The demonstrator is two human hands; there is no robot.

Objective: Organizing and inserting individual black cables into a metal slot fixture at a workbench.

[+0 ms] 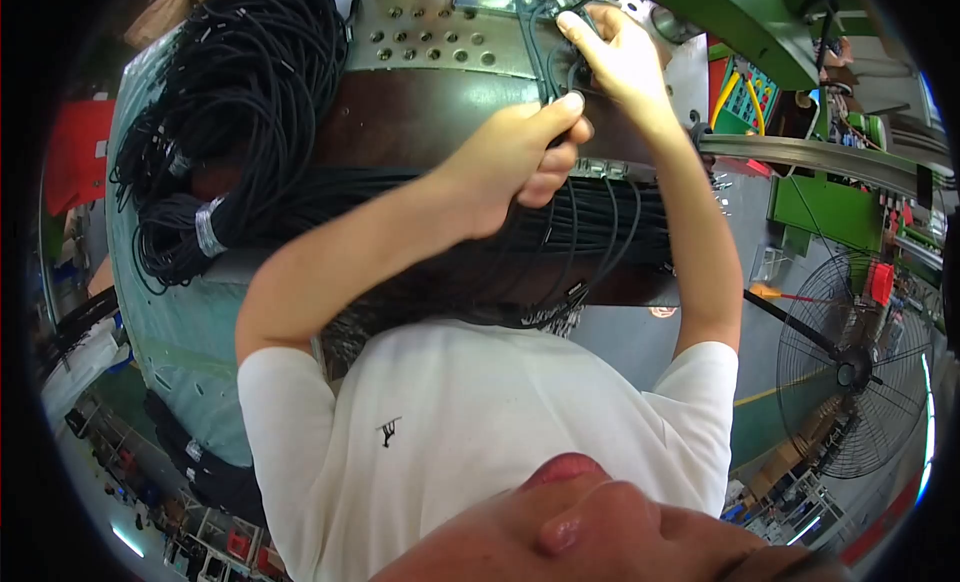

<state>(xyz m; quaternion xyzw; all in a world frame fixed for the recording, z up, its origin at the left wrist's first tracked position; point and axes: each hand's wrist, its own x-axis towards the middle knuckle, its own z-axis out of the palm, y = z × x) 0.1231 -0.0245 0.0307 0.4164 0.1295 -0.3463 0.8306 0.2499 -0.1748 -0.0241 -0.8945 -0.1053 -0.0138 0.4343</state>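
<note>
My left hand (545, 157) is closed in a fist around several thin black cables (548, 67), its thumb pressed on top. From the fist the cables run up across a perforated metal plate (430, 37) to a small metal block at the top edge. Beside that block, my right hand (622, 57) has its thumb and fingers drawn together on a cable; the fingertips partly hide the grip. Below the left fist, more black cables (600, 222) hang over a long bundle lying across the bench.
A large coiled heap of black cables (250, 92) lies at the left, with a tied bundle (205, 227) beside it. Green machine parts (745, 22) overhang the upper right. A metal bar (820, 152) extends right. A black fan (850, 367) stands at the lower right.
</note>
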